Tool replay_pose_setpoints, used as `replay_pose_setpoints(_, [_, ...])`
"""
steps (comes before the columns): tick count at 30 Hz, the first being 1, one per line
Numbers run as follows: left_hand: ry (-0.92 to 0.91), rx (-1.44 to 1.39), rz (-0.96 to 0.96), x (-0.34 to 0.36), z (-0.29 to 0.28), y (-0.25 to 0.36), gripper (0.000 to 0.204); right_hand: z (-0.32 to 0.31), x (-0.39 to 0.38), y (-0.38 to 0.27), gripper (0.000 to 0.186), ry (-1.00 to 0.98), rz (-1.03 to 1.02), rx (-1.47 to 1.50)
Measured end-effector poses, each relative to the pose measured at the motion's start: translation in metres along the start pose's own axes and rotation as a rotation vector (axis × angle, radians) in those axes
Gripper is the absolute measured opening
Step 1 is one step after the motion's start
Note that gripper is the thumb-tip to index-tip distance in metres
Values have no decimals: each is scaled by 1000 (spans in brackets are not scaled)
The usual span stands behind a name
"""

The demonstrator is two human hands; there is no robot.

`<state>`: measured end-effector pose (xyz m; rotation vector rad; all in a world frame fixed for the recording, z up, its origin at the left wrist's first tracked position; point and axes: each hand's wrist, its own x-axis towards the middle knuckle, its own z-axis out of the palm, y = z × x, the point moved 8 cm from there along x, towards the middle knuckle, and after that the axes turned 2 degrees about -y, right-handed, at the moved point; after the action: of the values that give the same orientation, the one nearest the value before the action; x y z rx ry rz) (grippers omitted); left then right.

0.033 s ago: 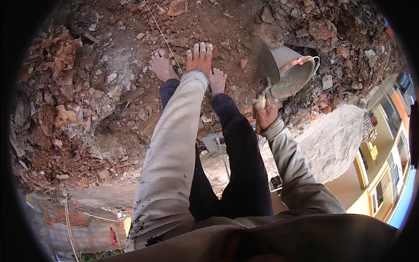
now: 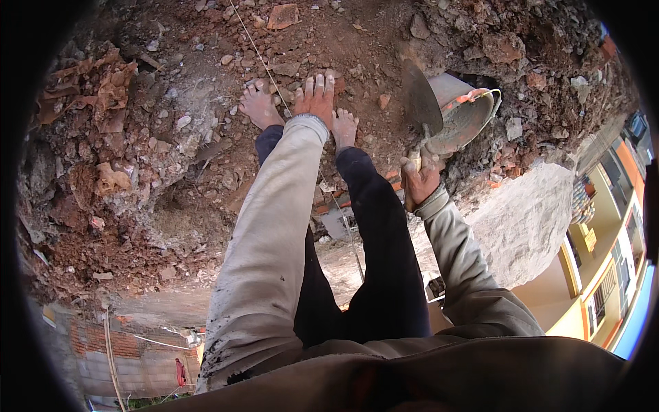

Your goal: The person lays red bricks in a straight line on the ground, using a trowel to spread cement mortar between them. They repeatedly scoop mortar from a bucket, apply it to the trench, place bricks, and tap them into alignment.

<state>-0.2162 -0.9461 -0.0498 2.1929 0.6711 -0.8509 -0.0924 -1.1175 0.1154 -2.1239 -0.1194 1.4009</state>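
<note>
While the right hand (image 2: 420,184) is clamped round the handle of a trowel (image 2: 422,99), the left hand (image 2: 316,97) is well apart from it, empty, with its fingers stretched out and slightly spread. The left hand is between two bare feet (image 2: 259,108); whether it touches the ground (image 2: 374,41) or hangs above it, I cannot tell. The trowel's broad blade points toward the ground's far edge, just beside a bucket (image 2: 449,86) that lies to its right, its open mouth turned toward the person and grey material inside. A thin cord (image 2: 255,49) runs in from the far edge, passes behind the left wrist and shows again between the dark trouser legs (image 2: 374,206). Reddish rubble (image 2: 103,178) is heaped along the ground's left edge. Toward its right edge is a large pale slab (image 2: 525,220), with yellow buildings (image 2: 549,302) beyond.
</note>
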Motion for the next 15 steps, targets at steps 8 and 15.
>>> replay_pose_setpoints(8, [-259,-110,-255,-184,4,-127,56,-27,-7,-87,25,81,-52,-26])
replay_pose_setpoints(15, [-551,-216,-674,-322,19,-196,56,-21,20,-151,33,8,-166,-365])
